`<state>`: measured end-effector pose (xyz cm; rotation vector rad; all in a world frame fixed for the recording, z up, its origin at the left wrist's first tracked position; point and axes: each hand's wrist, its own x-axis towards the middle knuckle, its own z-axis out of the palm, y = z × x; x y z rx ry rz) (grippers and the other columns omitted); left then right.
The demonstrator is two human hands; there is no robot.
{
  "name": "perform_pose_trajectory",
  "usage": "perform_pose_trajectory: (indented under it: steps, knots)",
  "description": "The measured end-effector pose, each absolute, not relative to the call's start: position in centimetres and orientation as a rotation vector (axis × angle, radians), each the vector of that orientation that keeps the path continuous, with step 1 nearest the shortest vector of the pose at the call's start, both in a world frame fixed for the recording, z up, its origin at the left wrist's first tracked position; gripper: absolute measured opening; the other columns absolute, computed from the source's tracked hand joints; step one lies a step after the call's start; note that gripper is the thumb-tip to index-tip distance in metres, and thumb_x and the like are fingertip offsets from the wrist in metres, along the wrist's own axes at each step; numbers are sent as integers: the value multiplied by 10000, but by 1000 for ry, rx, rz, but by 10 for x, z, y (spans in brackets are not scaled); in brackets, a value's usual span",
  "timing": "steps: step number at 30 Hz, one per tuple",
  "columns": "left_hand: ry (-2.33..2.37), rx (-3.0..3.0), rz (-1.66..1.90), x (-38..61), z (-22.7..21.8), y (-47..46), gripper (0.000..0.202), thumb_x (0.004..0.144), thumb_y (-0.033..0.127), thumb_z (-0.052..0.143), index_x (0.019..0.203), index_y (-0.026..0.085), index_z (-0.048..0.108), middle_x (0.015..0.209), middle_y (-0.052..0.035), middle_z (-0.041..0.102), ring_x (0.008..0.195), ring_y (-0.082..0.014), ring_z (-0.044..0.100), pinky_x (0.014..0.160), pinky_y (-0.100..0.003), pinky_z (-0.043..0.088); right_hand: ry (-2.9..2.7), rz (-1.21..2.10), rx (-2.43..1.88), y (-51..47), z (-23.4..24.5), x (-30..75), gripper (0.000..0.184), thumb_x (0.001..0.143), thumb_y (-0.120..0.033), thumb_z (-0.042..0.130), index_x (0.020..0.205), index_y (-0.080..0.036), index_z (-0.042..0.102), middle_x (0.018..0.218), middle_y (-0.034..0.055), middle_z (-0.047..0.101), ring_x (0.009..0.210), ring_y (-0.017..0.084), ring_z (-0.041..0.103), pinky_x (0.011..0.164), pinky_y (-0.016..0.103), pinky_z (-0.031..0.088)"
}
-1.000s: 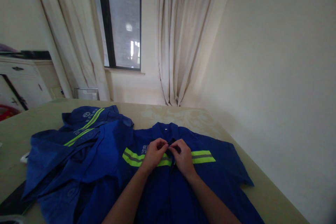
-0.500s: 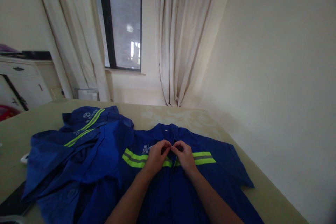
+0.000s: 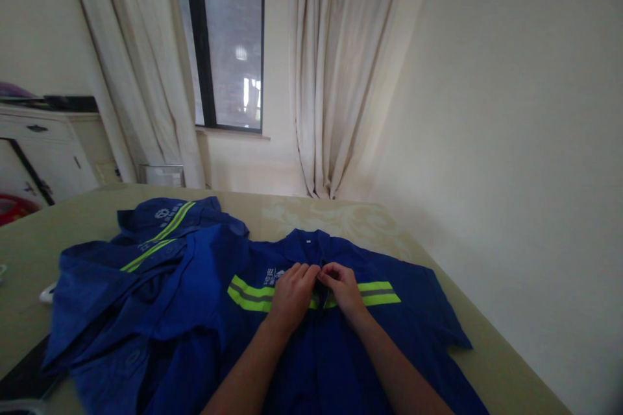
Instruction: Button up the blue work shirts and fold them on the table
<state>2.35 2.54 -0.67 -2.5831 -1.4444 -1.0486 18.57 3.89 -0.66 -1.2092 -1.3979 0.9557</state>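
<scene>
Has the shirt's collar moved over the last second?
No, not noticeably: the collar keeps its place against the right curtain, sitting just below its hem in the picture.

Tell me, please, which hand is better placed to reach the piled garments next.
Left, I'd judge: the left hand is nearer the pile, which lies on its side. The right hand is farther across. Both are at the shirt front.
</scene>
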Motion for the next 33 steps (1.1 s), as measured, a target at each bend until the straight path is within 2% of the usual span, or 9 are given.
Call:
perform_pose_trajectory:
  steps: [5, 8, 11, 13, 16, 19, 21, 26, 33]
  knots:
    - [-1450, -2523, -1031, 23, -7, 25, 236, 942, 105, 542, 1090, 241, 666, 924, -54, 694, 887, -256, 608, 746, -331, 425, -1417, 922, -1219, 39, -11, 185, 332, 749, -503, 764, 708, -179, 705, 632, 5, 672, 590, 168, 583, 574, 273, 434]
    - [-1476, -2516, -1090, 22, -6, 28, 191, 969, 148, 530, 1060, 233, 674, 929, -60, 700, 900, -253, 611, 784, -340, 436, -1467, 829, -1216, 36, -10, 183, 272, 806, -455, 709, 789, -185, 734, 735, 36, 726, 676, 199, 639, 643, 297, 485]
    - [-1603, -2452, -1070, 20, -6, 33, 206, 1007, 211, 479, 974, 212, 682, 915, -69, 705, 890, -252, 613, 805, -356, 446, -1515, 754, -1187, 32, -7, 181, 265, 872, -402, 631, 995, -197, 743, 853, 48, 751, 763, 212, 672, 717, 312, 523]
    - [-1718, -2402, -983, 19, -8, 35, 255, 1011, 202, 438, 969, 201, 689, 942, -78, 713, 894, -255, 617, 804, -369, 455, -1490, 694, -1203, 31, -8, 181, 354, 912, -369, 562, 1201, -198, 675, 929, 54, 754, 804, 210, 687, 759, 322, 543]
    - [-1853, -2336, -876, 19, -14, 38, 321, 983, 187, 443, 1216, 182, 663, 1241, -116, 690, 1130, -278, 604, 938, -411, 461, -1486, 504, -1332, 35, -13, 185, 431, 935, -312, 467, 1322, -178, 598, 1128, 104, 735, 1009, 233, 688, 939, 387, 529]
    - [-1951, -2308, -738, 19, -21, 45, 476, 993, 331, 443, 1429, 171, 546, 1518, -126, 524, 1413, -303, 431, 1180, -521, 286, -1638, 253, -1549, 40, -18, 188, 468, 913, -278, 476, 1344, -166, 620, 1387, 135, 624, 1301, 270, 548, 1134, 438, 389]
    - [-1979, -2359, -607, 14, -22, 53, 572, 996, 448, 414, 1498, 181, 473, 1592, -109, 428, 1484, -310, 341, 1228, -565, 181, -1742, 167, -1728, 44, -18, 189, 509, 927, -315, 494, 1407, -175, 590, 1499, 127, 535, 1396, 291, 458, 1176, 461, 320]
    - [-1950, -2521, -365, -11, -18, 86, 721, 993, 608, 303, 1585, 197, 310, 1664, -57, 266, 1541, -280, 229, 1246, -491, 193, -1900, 146, -2014, 61, -16, 194, 584, 1005, -506, 398, 1505, -219, 491, 1592, 106, 421, 1485, 288, 339, 1211, 498, 198]
    - [-2033, -2487, -280, -32, -18, 125, 722, 1017, 591, 208, 1598, 165, 259, 1671, -74, 239, 1544, -260, 223, 1247, -490, 192, -1905, 159, -2112, 88, -10, 211, 763, 968, -704, 360, 1594, -270, 309, 1659, 109, 280, 1530, 317, 225, 1209, 529, 142]
